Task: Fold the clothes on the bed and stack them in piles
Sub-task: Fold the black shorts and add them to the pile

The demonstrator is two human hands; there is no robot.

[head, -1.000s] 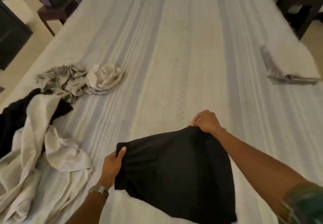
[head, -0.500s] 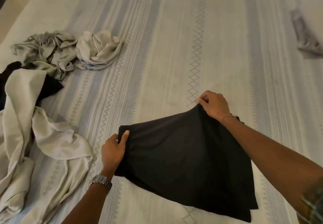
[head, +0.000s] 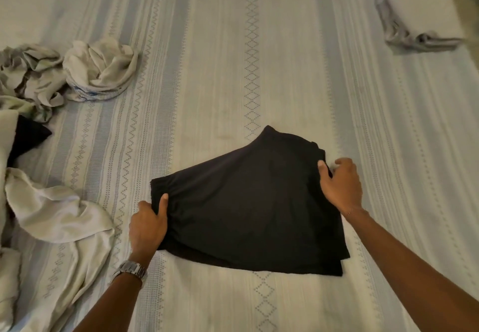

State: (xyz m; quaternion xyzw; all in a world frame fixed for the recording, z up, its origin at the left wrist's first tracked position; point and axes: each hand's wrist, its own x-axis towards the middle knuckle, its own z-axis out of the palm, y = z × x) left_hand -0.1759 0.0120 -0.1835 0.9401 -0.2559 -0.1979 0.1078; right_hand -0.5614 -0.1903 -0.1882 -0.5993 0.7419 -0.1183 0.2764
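A folded black garment [head: 248, 202] lies flat on the striped bedspread [head: 233, 59] in front of me. My left hand [head: 147, 225], with a metal watch on the wrist, pinches its left edge, thumb on top. At the garment's right edge my right hand [head: 340, 186] grips the cloth, thumb on top and fingers outside the edge. A pile of unfolded light clothes [head: 49, 217] with a dark piece [head: 27, 137] lies at the left.
Two crumpled pale garments [head: 99, 69] sit at the upper left of the bed. A folded grey and white stack [head: 414, 20] lies at the upper right. Bare striped bedspread stretches between them.
The black garment has come down from being held up to lying flat on the bed. My right hand moved from its top corner to its right edge. The view tilted down.
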